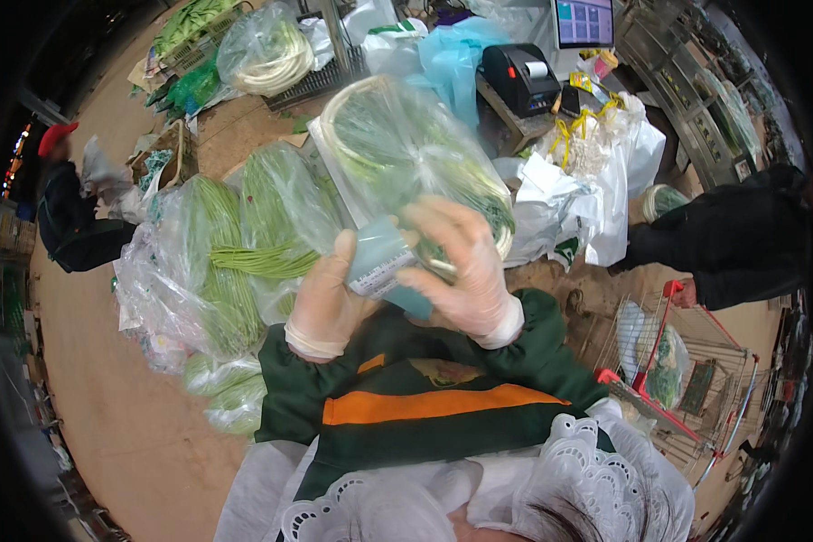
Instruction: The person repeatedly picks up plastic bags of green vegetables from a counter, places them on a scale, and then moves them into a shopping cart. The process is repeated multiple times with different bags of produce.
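Observation:
Thin, see-through gloves cover both hands. My left hand holds the left edge of a light blue card-like item, with its thumb up along that edge. A white printed label lies across the blue item. My right hand is at the item's right side, fingers spread and curved, the thumb near the label; motion blur hides whether it grips. Just beyond the hands, a clear plastic bag of leafy stalks with white ends rests on a pale flat surface. Bundles of long green stalks in clear plastic lie left of my left hand.
A black label printer stands beyond, near a screen. White plastic bags hang at the right. A person in dark clothes holds a shopping cart. Another person in a red cap is at the far left.

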A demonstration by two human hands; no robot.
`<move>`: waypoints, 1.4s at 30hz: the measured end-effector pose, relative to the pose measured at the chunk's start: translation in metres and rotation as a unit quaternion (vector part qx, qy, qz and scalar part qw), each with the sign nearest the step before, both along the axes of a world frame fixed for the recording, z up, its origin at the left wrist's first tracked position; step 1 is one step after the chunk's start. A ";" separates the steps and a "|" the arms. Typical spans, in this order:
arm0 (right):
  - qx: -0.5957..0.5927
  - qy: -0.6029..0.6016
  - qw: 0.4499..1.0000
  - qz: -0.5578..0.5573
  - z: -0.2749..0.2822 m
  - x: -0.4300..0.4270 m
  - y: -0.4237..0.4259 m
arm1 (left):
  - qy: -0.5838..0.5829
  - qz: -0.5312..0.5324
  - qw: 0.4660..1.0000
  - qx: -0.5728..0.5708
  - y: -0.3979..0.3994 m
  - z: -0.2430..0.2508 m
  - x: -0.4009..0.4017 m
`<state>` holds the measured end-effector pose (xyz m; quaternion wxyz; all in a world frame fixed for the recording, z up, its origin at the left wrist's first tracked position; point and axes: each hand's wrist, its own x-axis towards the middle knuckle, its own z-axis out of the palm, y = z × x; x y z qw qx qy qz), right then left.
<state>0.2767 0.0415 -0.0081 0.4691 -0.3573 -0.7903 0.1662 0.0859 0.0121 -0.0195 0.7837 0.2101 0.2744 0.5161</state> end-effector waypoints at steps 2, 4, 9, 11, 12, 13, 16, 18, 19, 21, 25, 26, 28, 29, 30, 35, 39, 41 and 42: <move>0.099 -0.061 0.992 0.041 -0.007 -0.002 0.015 | 0.001 -0.004 1.000 -0.021 0.004 -0.008 0.001; 0.141 -0.071 0.986 0.056 -0.026 -0.002 0.023 | -0.061 -0.021 0.998 -0.022 0.011 -0.020 -0.001; 0.048 -0.089 0.991 0.082 -0.062 -0.009 0.039 | -0.066 0.018 0.986 -0.155 0.031 -0.046 -0.013; 0.008 -0.097 0.989 0.108 -0.066 -0.017 0.063 | -0.014 0.043 0.987 -0.155 0.043 -0.042 -0.016; 0.020 -0.118 0.986 0.114 -0.069 -0.018 0.072 | 0.011 0.030 0.992 -0.119 0.051 -0.035 -0.016; 0.023 -0.129 0.983 0.128 -0.074 -0.023 0.077 | 0.017 0.019 0.991 -0.133 0.058 -0.041 -0.020; -0.014 -0.084 0.988 0.132 -0.088 -0.028 0.101 | 0.089 -0.011 0.981 -0.171 0.086 -0.066 -0.040; -0.054 -0.067 0.987 0.139 -0.091 -0.036 0.116 | 0.094 -0.029 0.979 -0.181 0.106 -0.070 -0.046; -0.076 -0.074 0.984 0.147 -0.090 -0.038 0.123 | 0.095 -0.043 0.978 -0.181 0.112 -0.072 -0.047; -0.130 -0.010 0.978 0.160 -0.085 -0.035 0.138 | -0.024 0.031 0.971 -0.236 0.116 -0.077 -0.049; -0.396 0.353 0.837 -0.135 -0.066 0.015 0.183 | -0.091 0.129 0.954 -0.255 0.115 -0.086 -0.069; -0.399 0.326 0.822 -0.244 -0.097 0.039 0.199 | -0.106 0.097 0.959 -0.244 0.110 -0.093 -0.084; -0.376 -0.057 0.841 -0.385 -0.235 0.083 0.212 | -0.091 0.055 0.964 -0.243 0.104 -0.094 -0.102; -0.399 -0.134 0.810 -0.408 -0.278 0.093 0.214 | -0.064 0.056 0.966 -0.246 0.102 -0.092 -0.108; -0.371 -0.038 0.822 -0.431 -0.277 0.098 0.216 | -0.038 0.069 0.968 -0.240 0.099 -0.089 -0.113; -0.301 -0.116 0.819 -0.474 -0.265 0.069 0.221 | -0.008 0.145 0.963 -0.225 0.073 -0.088 -0.131; -0.256 -0.239 0.868 -0.351 -0.183 -0.009 0.194 | 0.000 0.184 0.967 -0.177 0.060 -0.059 -0.121; -0.376 -0.237 0.863 -0.239 -0.144 -0.032 0.180 | -0.003 0.172 0.971 -0.168 0.052 -0.049 -0.122; -0.462 -0.246 0.830 -0.195 -0.139 -0.037 0.181 | -0.003 0.172 0.969 -0.180 0.052 -0.044 -0.120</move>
